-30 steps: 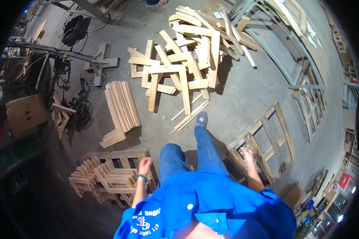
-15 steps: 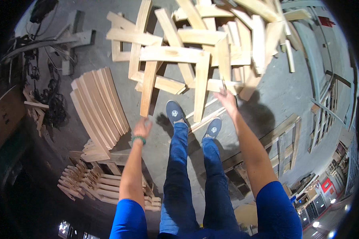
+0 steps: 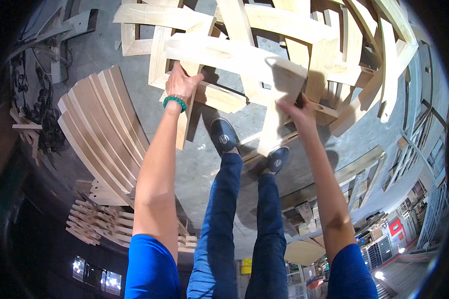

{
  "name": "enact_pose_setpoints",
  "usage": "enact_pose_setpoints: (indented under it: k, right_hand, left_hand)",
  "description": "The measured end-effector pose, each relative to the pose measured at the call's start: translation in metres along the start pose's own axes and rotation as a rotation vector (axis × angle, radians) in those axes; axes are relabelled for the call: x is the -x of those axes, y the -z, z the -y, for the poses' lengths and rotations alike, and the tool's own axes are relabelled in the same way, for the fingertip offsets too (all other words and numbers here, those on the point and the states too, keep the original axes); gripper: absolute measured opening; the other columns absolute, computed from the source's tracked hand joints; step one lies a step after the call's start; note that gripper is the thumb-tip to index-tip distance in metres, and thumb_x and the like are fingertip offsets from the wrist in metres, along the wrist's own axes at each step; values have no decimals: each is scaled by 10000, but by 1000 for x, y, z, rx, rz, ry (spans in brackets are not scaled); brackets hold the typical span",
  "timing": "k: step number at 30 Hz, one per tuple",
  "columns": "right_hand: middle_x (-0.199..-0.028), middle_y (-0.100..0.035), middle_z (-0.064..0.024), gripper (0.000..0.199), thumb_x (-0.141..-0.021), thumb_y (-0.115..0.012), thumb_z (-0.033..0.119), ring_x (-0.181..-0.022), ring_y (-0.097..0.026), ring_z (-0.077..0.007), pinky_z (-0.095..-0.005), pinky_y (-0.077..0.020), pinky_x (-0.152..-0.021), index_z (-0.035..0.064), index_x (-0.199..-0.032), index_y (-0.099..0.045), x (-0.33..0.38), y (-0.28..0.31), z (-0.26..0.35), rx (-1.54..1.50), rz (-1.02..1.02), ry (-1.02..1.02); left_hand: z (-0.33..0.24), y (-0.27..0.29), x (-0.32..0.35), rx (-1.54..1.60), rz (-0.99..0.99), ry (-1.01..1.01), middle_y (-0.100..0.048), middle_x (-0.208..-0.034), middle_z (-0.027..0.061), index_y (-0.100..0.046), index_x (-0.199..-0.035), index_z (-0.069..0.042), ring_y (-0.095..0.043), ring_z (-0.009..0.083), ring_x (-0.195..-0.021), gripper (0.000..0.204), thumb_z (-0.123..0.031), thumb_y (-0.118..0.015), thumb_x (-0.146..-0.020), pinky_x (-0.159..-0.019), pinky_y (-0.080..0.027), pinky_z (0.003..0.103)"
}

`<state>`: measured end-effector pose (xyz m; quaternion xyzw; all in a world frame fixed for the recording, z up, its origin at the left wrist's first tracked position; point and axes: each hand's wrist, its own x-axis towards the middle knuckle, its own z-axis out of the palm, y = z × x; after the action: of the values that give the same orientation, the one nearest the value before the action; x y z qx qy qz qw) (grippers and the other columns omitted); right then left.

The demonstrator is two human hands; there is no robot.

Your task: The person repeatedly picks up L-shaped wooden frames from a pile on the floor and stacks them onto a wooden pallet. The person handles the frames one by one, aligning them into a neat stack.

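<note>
Two bare hands reach down into a loose heap of pale wooden slats [image 3: 284, 30] lying crisscross on a grey concrete floor [image 3: 204, 164]. The left hand [image 3: 181, 82], a green bead bracelet [image 3: 174, 101] at its wrist, is curled around the near end of a wide plank [image 3: 234, 57], fingers wrapped over its edge. That plank runs crosswise, its long axis stretching from the left hand off toward the right, atop the other pieces. The right hand [image 3: 297, 107] is pressed against a shorter board [image 3: 279, 117] that angles down toward the feet; the fingers look closed on its edge, though shadow hides just how they grip. The two hands sit well apart, one at each side of the heap's near edge, and each already touches its piece. The left is the nearer to the crosswise plank; the right sits below its far stretch. Dark shoes [image 3: 224, 137] stand just beside the heap, right under the boards. A fan of curved slats [image 3: 105, 129] leans at the left, apart from the heap, with more stacked pieces [image 3: 100, 224] below it.
</note>
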<state>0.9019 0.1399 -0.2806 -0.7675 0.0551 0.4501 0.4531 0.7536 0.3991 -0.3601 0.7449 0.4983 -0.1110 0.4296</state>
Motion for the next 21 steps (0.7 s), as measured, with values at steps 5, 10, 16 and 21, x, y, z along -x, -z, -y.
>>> enact_pose_setpoints:
  k: [5, 10, 16, 21]
  right_hand:
    - [-992, -629, -129, 516, -657, -771, 93, -873, -614, -191, -307, -499, -782, -39, -1101, -546, 120, -2, 84, -20, -109, 79]
    - [-994, -637, -124, 427, -676, -751, 86, -830, -633, -192, -286, -505, -717, -28, -1045, -571, 197, 9, 137, 68, -238, 49]
    - [-786, -606, -85, 245, -685, -730, 169, -661, -598, -171, -304, -476, -575, 57, -872, -618, 162, -84, 158, 223, 27, 315]
    - [-843, -614, -88, 347, -725, -691, 300, -661, -568, -171, -320, -442, -561, 35, -919, -580, 166, -139, 184, 414, 398, 303]
  left_hand:
    - [21, 36, 86, 553, 67, 46, -608, -949, 68, -519, -1079, -11, -574, 140, -865, 496, -169, -734, -661, -762, -477, 287]
    - [-2, 67, 186, 781, 194, 97, -546, -1182, 121, -435, -1186, -31, -533, 239, -1079, 616, -210, -727, -674, -871, -447, 356]
    - [-27, 122, 241, 989, 208, -103, -367, -1380, 212, -265, -1383, -9, -367, 303, -1280, 904, -79, -709, -599, -1049, -297, 428]
    - [29, 115, 251, 1584, 300, 100, -403, -1344, 126, -283, -1373, -28, -417, 244, -1225, 937, -252, -804, -628, -1022, -351, 413]
